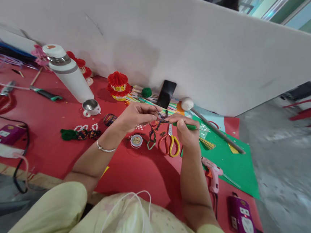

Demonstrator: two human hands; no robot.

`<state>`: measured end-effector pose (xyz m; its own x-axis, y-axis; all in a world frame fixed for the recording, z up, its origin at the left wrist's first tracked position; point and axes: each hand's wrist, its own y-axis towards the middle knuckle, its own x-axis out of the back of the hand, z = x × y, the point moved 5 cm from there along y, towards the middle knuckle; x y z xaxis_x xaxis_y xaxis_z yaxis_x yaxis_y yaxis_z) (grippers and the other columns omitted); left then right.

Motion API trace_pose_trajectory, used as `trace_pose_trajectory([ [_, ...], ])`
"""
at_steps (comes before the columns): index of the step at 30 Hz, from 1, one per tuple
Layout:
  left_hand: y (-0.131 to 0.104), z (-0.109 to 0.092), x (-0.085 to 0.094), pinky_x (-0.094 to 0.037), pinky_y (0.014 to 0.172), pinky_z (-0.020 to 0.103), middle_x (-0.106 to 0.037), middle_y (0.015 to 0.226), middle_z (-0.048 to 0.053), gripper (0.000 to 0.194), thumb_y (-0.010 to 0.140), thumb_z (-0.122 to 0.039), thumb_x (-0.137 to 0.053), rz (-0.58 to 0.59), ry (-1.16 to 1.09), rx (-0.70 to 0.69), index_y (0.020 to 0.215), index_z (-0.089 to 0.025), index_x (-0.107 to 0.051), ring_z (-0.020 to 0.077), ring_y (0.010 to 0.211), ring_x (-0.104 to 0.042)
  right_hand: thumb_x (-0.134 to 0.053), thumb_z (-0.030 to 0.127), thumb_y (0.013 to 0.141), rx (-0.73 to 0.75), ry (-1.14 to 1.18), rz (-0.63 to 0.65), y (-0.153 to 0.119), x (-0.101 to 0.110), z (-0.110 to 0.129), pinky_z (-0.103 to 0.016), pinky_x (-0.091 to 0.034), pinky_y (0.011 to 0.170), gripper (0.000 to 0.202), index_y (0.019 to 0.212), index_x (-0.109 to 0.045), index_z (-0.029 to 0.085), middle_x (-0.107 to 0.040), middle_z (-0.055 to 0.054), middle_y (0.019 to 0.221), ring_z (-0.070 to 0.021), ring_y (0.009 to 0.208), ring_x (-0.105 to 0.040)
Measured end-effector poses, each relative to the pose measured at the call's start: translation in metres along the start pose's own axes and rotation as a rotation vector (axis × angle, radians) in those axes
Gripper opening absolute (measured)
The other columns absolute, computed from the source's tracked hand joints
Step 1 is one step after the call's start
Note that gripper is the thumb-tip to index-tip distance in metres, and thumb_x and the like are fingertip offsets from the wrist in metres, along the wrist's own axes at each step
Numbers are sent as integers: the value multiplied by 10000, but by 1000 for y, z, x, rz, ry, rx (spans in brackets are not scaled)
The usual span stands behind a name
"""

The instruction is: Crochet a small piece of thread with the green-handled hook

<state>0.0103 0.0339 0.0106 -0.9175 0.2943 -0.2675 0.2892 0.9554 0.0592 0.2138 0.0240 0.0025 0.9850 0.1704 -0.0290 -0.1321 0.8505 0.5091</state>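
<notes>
My left hand [136,115] pinches a piece of dark multicoloured yarn work [153,132], part of which dangles below the fingers. My right hand [187,133] is closed around a green-handled crochet hook [191,127], its tip meeting the yarn between both hands. Just under them lie scissors [174,147] with red and yellow handles. A small round spool [136,141] rests left of the scissors. Beside my left forearm is a ball of multicoloured yarn [108,119], partly hidden by the wrist. The fine stitches are too small to make out.
A white flask [70,78] and a small cup [91,107] stand at left. A phone [166,94] leans on the white partition [151,40]. Right are a pink glue gun [213,174], a grey rod [219,133] and a purple power strip [242,216]. Yarn-and-bead pieces [81,133] lie left.
</notes>
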Motion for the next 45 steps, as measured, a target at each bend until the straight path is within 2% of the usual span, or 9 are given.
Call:
trace_pose_trajectory([
  [4,0,-1,-1,-323,455,201,-747,717,37,360,612,-167,-930,-22,-14,3,966,-134,-875,65,510,-532,-762,584,929,6,14,-20,0,1,-2,-462,-678,890,281,866,-884,339,-876,-17,896,-270,918,-837],
  [9,1,-2,-5,-412,515,199,-776,740,44,345,597,-165,-954,14,-49,-12,931,-147,-871,93,595,-622,-768,596,922,-1,70,-74,1,1,-9,-450,-678,922,286,865,-878,338,-878,-7,893,-256,923,-835],
  [15,0,1,-1,-375,478,191,-787,776,55,397,609,-181,-959,10,-5,-2,996,-155,-876,95,580,-616,-797,615,888,-40,92,-99,-1,1,-17,-424,-671,904,293,851,-872,334,-875,-6,885,-247,914,-830],
  [26,-1,2,-2,-262,419,211,-754,689,52,349,625,-257,-961,-9,30,35,943,-137,-883,47,451,-432,-796,651,866,-46,93,-54,1,3,-11,-490,-667,962,328,811,-866,335,-864,-24,862,-270,912,-824],
  [31,-1,1,-2,-222,411,212,-715,646,32,348,628,-266,-966,-8,33,64,939,-136,-882,36,434,-388,-785,626,888,-41,67,-6,1,1,-7,-474,-671,891,318,808,-873,331,-862,-29,850,-277,906,-824],
  [35,-1,2,-2,-232,405,206,-729,664,39,349,633,-263,-964,-2,21,73,945,-131,-880,36,436,-402,-785,584,907,-25,78,-17,1,1,-7,-442,-665,863,284,823,-878,329,-865,-21,852,-264,896,-826],
  [40,0,4,-3,-228,371,191,-758,717,33,368,635,-232,-955,25,-20,108,984,-150,-873,27,416,-425,-792,615,889,-73,78,-52,1,1,-13,-442,-674,889,314,800,-867,324,-866,-19,862,-267,921,-830],
  [45,-1,8,-7,-256,352,173,-768,792,31,467,605,-146,-928,63,-42,157,1066,-159,-853,60,469,-545,-795,596,897,-62,107,-49,1,1,-15,-424,-676,888,271,825,-873,346,-868,-1,868,-247,894,-833],
])
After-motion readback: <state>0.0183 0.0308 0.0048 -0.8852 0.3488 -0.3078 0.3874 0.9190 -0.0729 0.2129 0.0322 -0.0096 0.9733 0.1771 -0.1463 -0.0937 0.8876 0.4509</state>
